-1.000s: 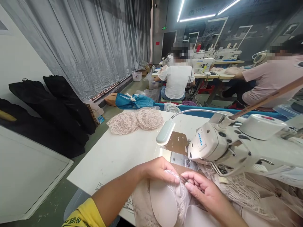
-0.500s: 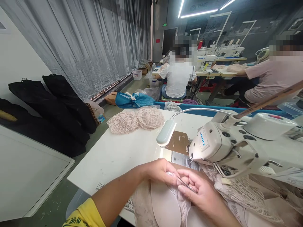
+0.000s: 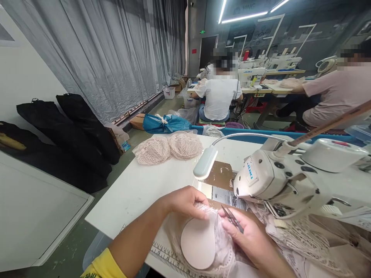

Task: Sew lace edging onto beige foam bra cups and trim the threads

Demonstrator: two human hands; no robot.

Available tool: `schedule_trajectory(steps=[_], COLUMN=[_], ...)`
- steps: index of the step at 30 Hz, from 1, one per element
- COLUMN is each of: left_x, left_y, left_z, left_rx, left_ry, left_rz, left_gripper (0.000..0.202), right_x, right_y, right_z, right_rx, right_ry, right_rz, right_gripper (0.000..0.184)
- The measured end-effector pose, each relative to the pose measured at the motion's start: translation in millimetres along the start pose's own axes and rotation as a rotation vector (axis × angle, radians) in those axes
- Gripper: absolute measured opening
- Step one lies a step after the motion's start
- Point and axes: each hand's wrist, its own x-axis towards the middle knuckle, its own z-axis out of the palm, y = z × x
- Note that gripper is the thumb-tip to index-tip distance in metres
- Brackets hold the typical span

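A pale pink lace bra (image 3: 222, 241) with smooth cups lies in front of me at the table's near edge. My left hand (image 3: 188, 202) pinches its upper lace edge, thumb on top, beside a round cup (image 3: 198, 243). My right hand (image 3: 242, 227) is closed around small dark thread snips (image 3: 232, 219), whose two pointed tips stand slightly apart and point up and left. The thumb and fingers of that hand also meet the lace. Their exact hold on the fabric is partly hidden.
A white sewing machine (image 3: 261, 181) stands at the right, with more lace pieces (image 3: 301, 237) below it. A lamp (image 3: 205, 164) on a bendy arm hangs over the table. Two lace cups (image 3: 168, 148) lie at the back. Two people (image 3: 218, 98) sit at machines beyond.
My hands have moved apart a little, and the lace between them is spread with the cup turned up. The snips' tips now show clear of the left fingers.
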Motion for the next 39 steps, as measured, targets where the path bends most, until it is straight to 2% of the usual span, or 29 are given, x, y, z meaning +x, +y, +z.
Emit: schedule_trajectory(steps=[5,9,12,15,18,23,29,35,39], left_x=[6.6,8.5,7.8,6.7,6.5,8.3,9.9,9.8,10.5], left_y=[2.5,4.6,6.4,6.1,4.3,4.1,10.4,12.6,9.5], left_z=[15.2,21.6,24.0,24.1,23.7,25.8,29.7,32.0,33.0], left_rx=[-0.006,-0.064,-0.13,-0.21,-0.241,-0.298,-0.285,-0.303,-0.308], left_ry=[0.076,0.062,0.046,0.056,0.083,0.09,0.048,-0.001,0.008], left_rz=[0.05,0.005,-0.031,-0.028,-0.022,-0.009,-0.035,-0.06,-0.056], left_gripper=[0.029,0.029,0.026,0.025,0.027,0.032,0.032,0.035,0.032], right_x=[0.7,-1.7,-0.8,0.3,0.0,0.4,-2.1,-5.5,-2.7], right_y=[-7.1,-13.9,-9.6,0.6,7.1,7.1,-1.5,-16.7,-12.8], right_z=[-2.7,-5.5,-7.2,-10.8,-15.5,-20.7,-16.3,-9.1,-11.9], right_rx=[0.005,-0.022,-0.055,-0.034,0.026,-0.065,-0.046,0.03,0.0], right_ry=[-0.054,-0.001,0.091,0.159,0.074,0.055,-0.061,-0.07,-0.031], right_rz=[-0.038,-0.116,-0.135,-0.096,-0.103,-0.147,-0.081,-0.058,-0.09], right_gripper=[0.032,0.028,0.025,0.035,0.045,0.038,0.035,0.029,0.03])
